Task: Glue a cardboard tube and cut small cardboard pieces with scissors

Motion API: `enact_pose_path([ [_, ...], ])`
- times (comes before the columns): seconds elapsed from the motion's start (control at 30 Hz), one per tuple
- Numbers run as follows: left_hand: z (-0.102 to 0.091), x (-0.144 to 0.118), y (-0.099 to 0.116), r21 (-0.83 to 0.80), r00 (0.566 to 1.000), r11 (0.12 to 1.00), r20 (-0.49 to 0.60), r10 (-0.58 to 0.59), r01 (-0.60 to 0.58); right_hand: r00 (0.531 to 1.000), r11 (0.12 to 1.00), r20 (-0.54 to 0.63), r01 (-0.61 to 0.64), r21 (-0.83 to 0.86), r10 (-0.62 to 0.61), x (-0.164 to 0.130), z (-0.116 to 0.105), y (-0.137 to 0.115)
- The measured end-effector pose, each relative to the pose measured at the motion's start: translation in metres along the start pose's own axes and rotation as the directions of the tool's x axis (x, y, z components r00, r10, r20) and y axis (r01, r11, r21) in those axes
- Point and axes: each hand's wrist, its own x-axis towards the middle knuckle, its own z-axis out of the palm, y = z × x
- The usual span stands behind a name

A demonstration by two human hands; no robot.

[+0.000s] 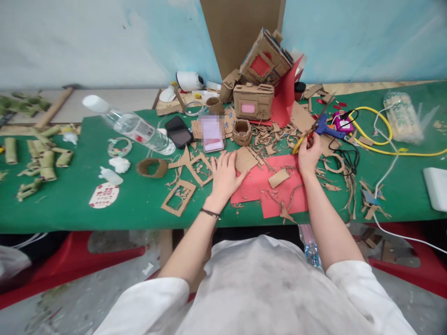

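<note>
Looks like mid-cutting stage: right hand point(309, 151) is clenched around the yellow-handled scissors point(307, 132), left hand point(225, 174) lies flat and open, fingertips touching a cardboard square point(245, 159). Next I'd guess picking that piece up toward the blades.

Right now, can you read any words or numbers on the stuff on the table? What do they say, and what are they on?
None can be read.
Water bottle: its label shows only a red patch, too small to read.
White and red card: red marks, too small to read.
Pink phone: blurred out.
Black phone: dark screen, no text.
Cardboard box with a pink window: no legible print.
Glue gun by the right hand: no legible label.
</note>
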Motion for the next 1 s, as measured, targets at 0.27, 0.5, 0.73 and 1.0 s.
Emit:
enact_pose_path([
  [0.27, 0.000, -0.015, 0.000, -0.050, 0.979, 0.989, -0.160, 0.129, -0.138, 1.000, 1.000, -0.004, -0.012, 0.003, 0.012, 0.001, 0.002, 0.007],
  [0.5, 0.000, -0.022, -0.005, -0.086, 0.917, 0.965, -0.341, 0.206, -0.249, 0.999, 0.992, 0.023, -0.049, 0.117, 0.046, 0.001, 0.002, 0.010],
  [0.73, 0.002, -0.023, -0.010, -0.134, 0.922, 0.966, -0.354, 0.160, -0.219, 0.998, 0.978, -0.035, -0.042, 0.202, 0.050, -0.001, 0.000, -0.001],
  [1.0, 0.000, -0.025, -0.012, -0.146, 0.928, 0.973, -0.353, 0.120, -0.181, 0.999, 0.988, -0.043, -0.025, 0.153, 0.031, -0.002, -0.004, -0.012],
])
